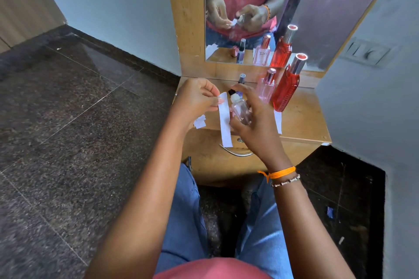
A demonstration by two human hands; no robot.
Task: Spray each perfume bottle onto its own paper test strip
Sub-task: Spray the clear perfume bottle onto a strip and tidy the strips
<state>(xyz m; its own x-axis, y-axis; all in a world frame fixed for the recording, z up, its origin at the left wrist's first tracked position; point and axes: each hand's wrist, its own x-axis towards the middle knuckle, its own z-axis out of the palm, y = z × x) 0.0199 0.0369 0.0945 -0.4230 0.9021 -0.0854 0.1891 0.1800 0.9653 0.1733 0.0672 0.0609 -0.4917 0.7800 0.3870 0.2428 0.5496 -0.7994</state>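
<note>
Left hand point(197, 97) pinches the top end of a white paper test strip point(225, 118), thumb and fingers point(212, 92) closed on it; the strip hangs down vertical, lower end over the front edge of the wooden surface point(301, 118). Right hand point(254, 120) is wrapped around a small clear bottle point(240, 110) with a white collar and black nozzle, index finger curled over the top of the nozzle, bottle tilted so the nozzle points toward 10 o'clock at the upper part of the strip. Bottle and strip just beside each other, nozzle nearly touching the paper; can't tell if there is contact. No visible mist.

Orange thread band point(281, 173) and a beaded bracelet point(286, 181) on the right wrist.

On the surface at 1 o'clock from the hands: tall red bottle point(286, 88) with a silver cap, leaning slightly, standing on the far end of another paper strip point(278, 121) that lies flat. Just left of it a pink bottle point(265, 89) with a rose-gold cap. At 12 o'clock, partly hidden behind the right hand, a slim dark bottle point(241, 79) with a grey cap. At 8 o'clock from the held strip, loose paper pieces point(200, 121) at the surface's left edge.

Mirror point(317, 18) behind reflects bottles and both hands. Metal drawer handle point(238, 153) below the surface edge.
</note>
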